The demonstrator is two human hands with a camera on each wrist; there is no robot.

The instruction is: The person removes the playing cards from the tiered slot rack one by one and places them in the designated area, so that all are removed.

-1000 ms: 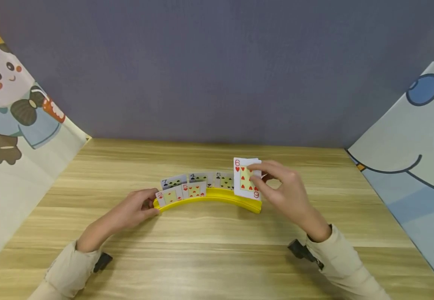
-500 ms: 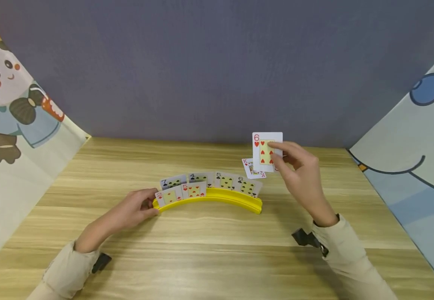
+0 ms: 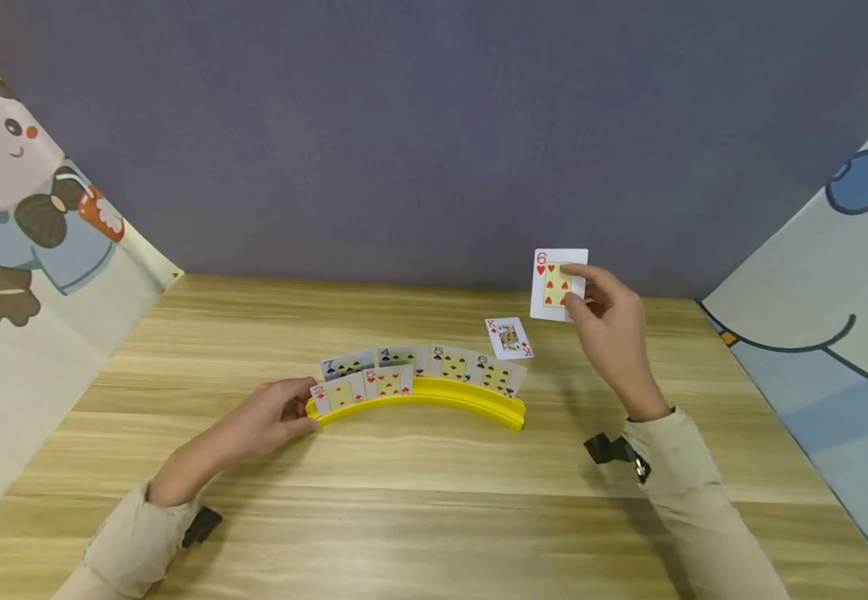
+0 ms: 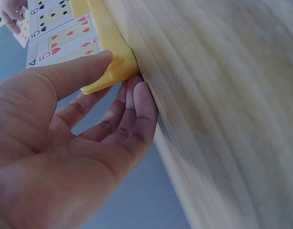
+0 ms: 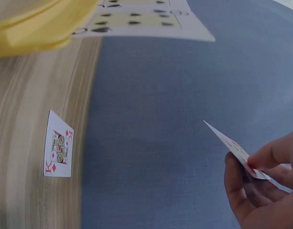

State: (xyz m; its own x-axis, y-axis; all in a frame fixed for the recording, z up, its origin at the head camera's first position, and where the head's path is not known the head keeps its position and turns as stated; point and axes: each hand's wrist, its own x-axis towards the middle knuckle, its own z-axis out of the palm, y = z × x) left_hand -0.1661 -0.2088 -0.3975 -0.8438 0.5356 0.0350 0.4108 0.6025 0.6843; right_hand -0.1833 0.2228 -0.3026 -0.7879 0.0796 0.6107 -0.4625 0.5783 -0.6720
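My left hand [image 3: 265, 414] grips the left end of a curved yellow card holder [image 3: 467, 397], thumb on one side and fingertips on the other in the left wrist view. In its front row stand the two of diamonds [image 3: 340, 393] and five of hearts [image 3: 389, 382]. Behind them are a black seven [image 3: 347, 364], a black four [image 3: 401, 358], the five of spades [image 3: 451, 364] and the six of spades [image 3: 497, 377]. Raised above the table, the six of hearts [image 3: 546, 287] is pinched between thumb and fingers of my right hand [image 3: 614, 333].
The king of diamonds [image 3: 509, 337] lies face up on the wooden table [image 3: 419, 517], behind the holder's right end. A grey-blue wall [image 3: 434, 150] stands at the table's back edge. Panels with cartoon figures [image 3: 52, 192] flank both sides.
My right hand has carried the six of hearts away from the holder's right end, up and to the right. The six of spades and king of diamonds came into view. My left hand stays put.
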